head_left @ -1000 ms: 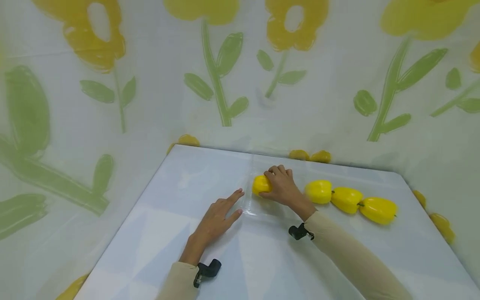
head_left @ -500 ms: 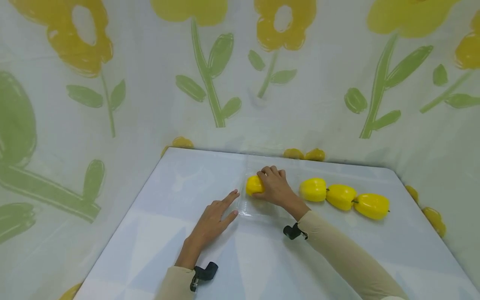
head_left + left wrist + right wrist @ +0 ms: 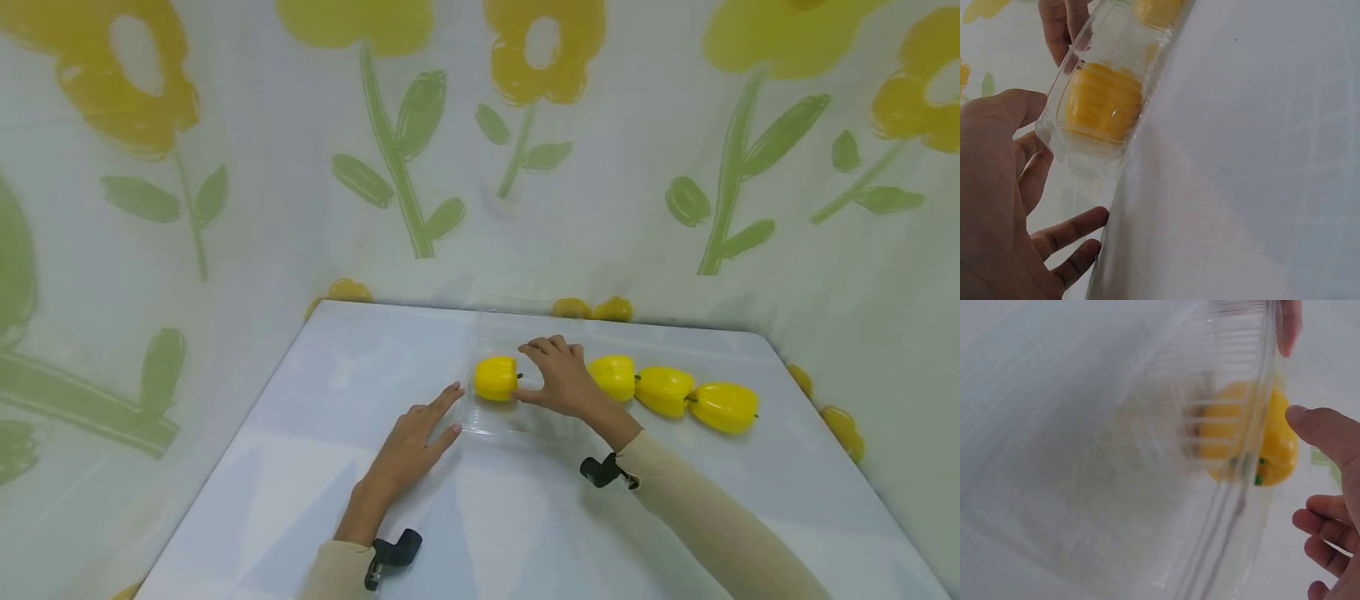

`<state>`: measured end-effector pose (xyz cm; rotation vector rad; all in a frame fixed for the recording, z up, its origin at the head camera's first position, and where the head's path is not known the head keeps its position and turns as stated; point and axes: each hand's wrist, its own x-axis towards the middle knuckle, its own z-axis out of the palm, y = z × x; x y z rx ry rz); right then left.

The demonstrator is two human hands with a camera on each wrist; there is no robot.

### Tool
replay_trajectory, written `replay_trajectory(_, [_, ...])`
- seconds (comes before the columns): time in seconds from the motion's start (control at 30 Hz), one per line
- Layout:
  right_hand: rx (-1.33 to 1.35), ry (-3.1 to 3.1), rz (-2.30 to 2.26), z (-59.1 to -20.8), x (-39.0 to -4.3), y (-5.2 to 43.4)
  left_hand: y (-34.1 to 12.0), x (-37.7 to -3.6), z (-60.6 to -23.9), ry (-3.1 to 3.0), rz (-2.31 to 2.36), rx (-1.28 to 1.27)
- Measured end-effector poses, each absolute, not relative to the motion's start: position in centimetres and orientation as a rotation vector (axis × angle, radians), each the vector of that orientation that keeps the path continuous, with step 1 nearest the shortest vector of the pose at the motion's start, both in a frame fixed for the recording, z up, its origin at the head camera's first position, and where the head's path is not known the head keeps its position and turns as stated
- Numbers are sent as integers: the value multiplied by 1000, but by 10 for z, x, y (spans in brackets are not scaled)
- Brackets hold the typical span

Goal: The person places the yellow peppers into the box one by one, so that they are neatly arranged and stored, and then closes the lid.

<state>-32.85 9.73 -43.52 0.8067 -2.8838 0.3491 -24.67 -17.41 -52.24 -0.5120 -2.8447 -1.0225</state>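
Note:
A yellow bell pepper (image 3: 495, 379) lies on its side at the left end of a clear plastic container (image 3: 487, 432), its stem pointing right. My right hand (image 3: 562, 379) hovers just right of this pepper, thumb and fingers spread apart with nothing between them. In the right wrist view the thumb (image 3: 1319, 428) is close beside the pepper, and the container's ribbed wall covers part of it. My left hand (image 3: 408, 446) stays at the container's left edge, fingers extended. Its thumb (image 3: 1025, 107) touches the rim in the left wrist view.
Three more yellow bell peppers (image 3: 664, 392) lie in a row on the table (image 3: 360, 367), right of the container. Behind the table's far edge hangs a flower-patterned cloth (image 3: 262, 242). Each wrist wears a small black camera (image 3: 397, 550).
My right hand has let go of the pepper and drawn back to the right. The pepper stays in the container. My left hand keeps its place, while the head view has shifted slightly.

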Motion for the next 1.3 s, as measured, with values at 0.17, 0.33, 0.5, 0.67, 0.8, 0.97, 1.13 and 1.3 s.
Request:
replay_trajectory(0.17, [799,-2849,383,-428,-323,113,-174,-245,-523,-2852,-1041,-468])
replay_trajectory(0.33, [800,-2804,370,-423,-319,128,-174,-245,-522,-2836,-1055,-455])
replay_trajectory(0.5, [785,-2769,362,-420,-314,147,-172,-246,-523,-2834,-1075,-447])
replay_trajectory(0.67, [744,-2780,389,-416,-307,166,-171,-245,-522,-2831,-1084,-463])
replay_trajectory(0.8, [700,-2784,407,-414,-305,180,-172,-244,-520,-2836,-1074,-468])
replay_trajectory(0.97, [664,-2782,432,-416,-303,197,-174,-245,-521,-2828,-1047,-475])
replay_trajectory(1.13, [621,-2787,438,-420,-300,215,-174,-246,-522,-2820,-1061,-495])
replay_trajectory(1.3, [562,-2808,434,-422,-295,234,-172,-245,-523,-2824,-1079,-498])
